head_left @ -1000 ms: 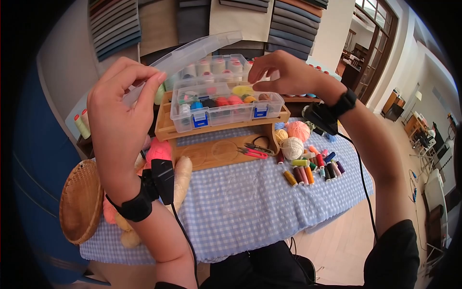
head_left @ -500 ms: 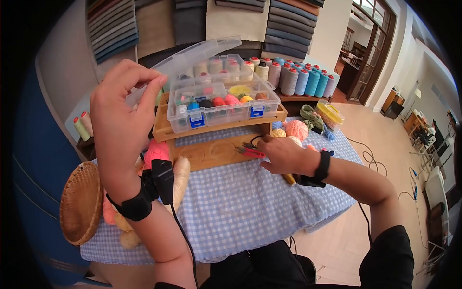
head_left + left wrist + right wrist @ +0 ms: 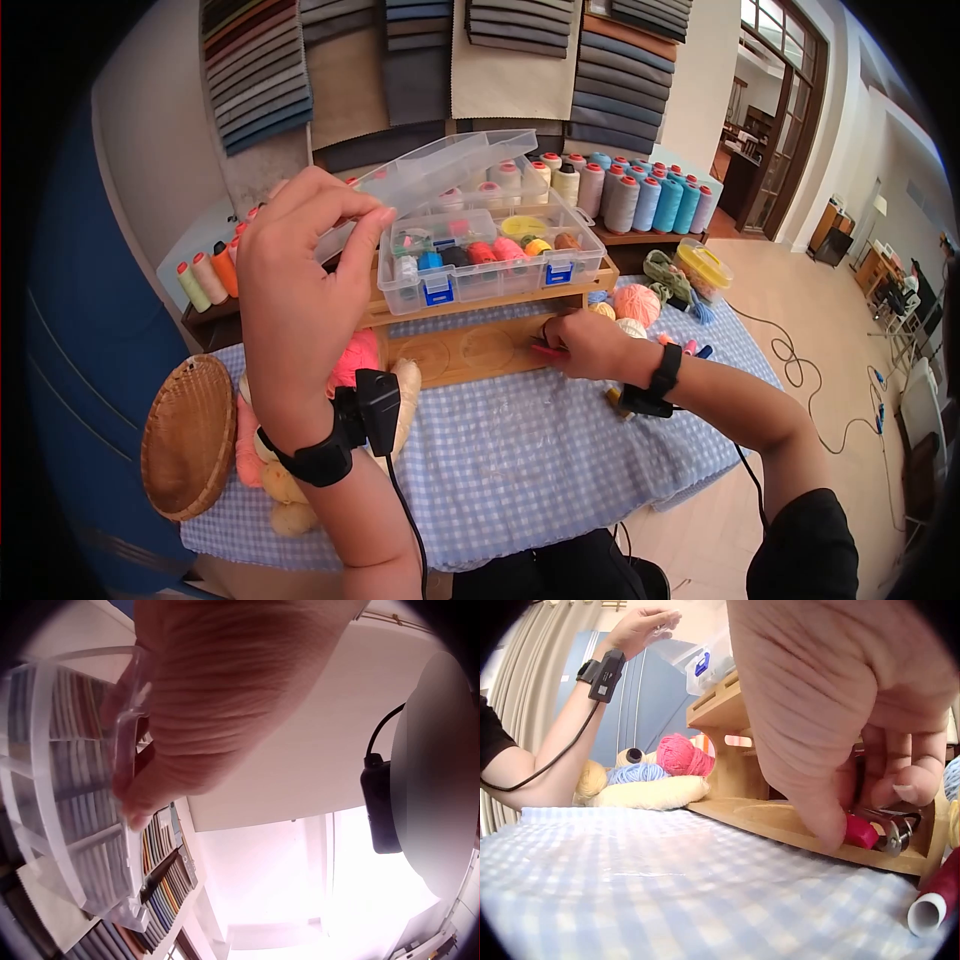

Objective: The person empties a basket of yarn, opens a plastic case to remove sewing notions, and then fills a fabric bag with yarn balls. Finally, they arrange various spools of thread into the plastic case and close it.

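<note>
Pink handle (image 3: 861, 832), blue-white checked tablecloth (image 3: 500, 460)

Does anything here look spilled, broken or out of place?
Nothing looks spilled or broken. The lid slants askew above the clear box, but the left hand is holding it up, which explains it. A dark red spool lies on its side beside the wooden stand, slightly untidy perhaps.

Wicker basket (image 3: 187, 437), fabric swatches (image 3: 620, 85) on the wall, yellow-lidded tub (image 3: 706, 268), peach yarn ball (image 3: 637, 305)
</note>
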Available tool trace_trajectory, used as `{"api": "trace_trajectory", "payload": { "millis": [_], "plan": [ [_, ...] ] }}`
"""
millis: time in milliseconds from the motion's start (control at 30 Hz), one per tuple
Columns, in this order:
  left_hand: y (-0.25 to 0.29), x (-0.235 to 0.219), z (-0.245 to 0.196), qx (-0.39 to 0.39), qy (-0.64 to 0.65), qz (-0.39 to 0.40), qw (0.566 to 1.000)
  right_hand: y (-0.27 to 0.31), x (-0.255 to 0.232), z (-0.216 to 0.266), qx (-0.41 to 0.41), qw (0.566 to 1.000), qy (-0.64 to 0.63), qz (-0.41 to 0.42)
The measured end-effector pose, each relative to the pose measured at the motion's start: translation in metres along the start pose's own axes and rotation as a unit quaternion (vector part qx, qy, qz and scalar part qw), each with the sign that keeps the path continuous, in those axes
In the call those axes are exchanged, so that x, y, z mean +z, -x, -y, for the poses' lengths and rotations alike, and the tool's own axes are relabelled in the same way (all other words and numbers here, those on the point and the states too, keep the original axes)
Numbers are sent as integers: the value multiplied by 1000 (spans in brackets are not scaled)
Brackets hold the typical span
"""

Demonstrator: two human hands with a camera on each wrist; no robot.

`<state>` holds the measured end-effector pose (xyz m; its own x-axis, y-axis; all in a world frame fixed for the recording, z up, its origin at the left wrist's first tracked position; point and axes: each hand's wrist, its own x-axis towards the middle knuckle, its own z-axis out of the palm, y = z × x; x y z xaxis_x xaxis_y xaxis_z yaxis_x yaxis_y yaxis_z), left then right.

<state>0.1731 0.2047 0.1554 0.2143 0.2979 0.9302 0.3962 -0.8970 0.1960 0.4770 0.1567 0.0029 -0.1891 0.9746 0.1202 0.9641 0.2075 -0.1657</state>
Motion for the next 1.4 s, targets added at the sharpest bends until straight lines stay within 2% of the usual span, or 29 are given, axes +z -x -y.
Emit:
{"api": "trace_trajectory", "payload": {
  "millis": [200,300,400,467,500,567,667,733,767,867,933,1067,1133,1167,1233,1267,1333,1400],
  "plan": [
    [-1,1,-2,0,4,0,1000,5,0,-4,-8,999,-18,-26],
    [0,0,-4,-11,-1,4,1000,13,-11,4,12,999,-8,-40],
    [0,0,-3,-2,-7,0,1000,29,-30,15,-13,997,-21,-72],
    [-1,-1,-2,9,-20,-3,1000,43,-62,20,-192,976,-101,25],
    [-1,-1,-3,8,-21,-5,1000,47,-77,28,-193,976,-100,26],
    [-2,-1,-4,3,-19,-5,1000,52,-110,40,-180,960,-204,61],
    [-2,-1,-5,12,-22,-14,1000,48,-148,44,-100,961,-258,9],
    [-2,-2,-4,17,-22,-22,999,32,-166,38,-72,965,-247,-40],
    [-2,-2,-4,20,-21,-28,999,18,-169,30,-62,974,-200,-88],
    [-1,-4,-8,-7,-10,-45,999,-24,-177,5,-68,976,-157,-132],
    [-1,-5,-9,2,-15,-46,999,-47,-182,7,29,992,-84,-86],
    [-1,-5,-7,23,-24,-44,998,-95,-173,-5,-6,995,8,-99],
    [-1,-5,-6,22,-25,-46,998,-110,-171,-3,41,998,29,-24],
    [-1,-5,-6,21,-24,-46,998,-116,-169,-6,42,998,29,-24],
    [-1,-6,-5,22,-23,-47,998,-126,-165,-8,-44,996,43,-64],
    [-2,-7,-5,22,-22,-47,998,-129,-165,-8,-43,996,43,-63],
    [-2,-8,-5,13,-14,-44,999,-132,-165,-5,40,999,13,-6],
    [-1,-8,-5,4,-7,-41,999,-128,-165,0,64,998,-2,13]
  ]
}}
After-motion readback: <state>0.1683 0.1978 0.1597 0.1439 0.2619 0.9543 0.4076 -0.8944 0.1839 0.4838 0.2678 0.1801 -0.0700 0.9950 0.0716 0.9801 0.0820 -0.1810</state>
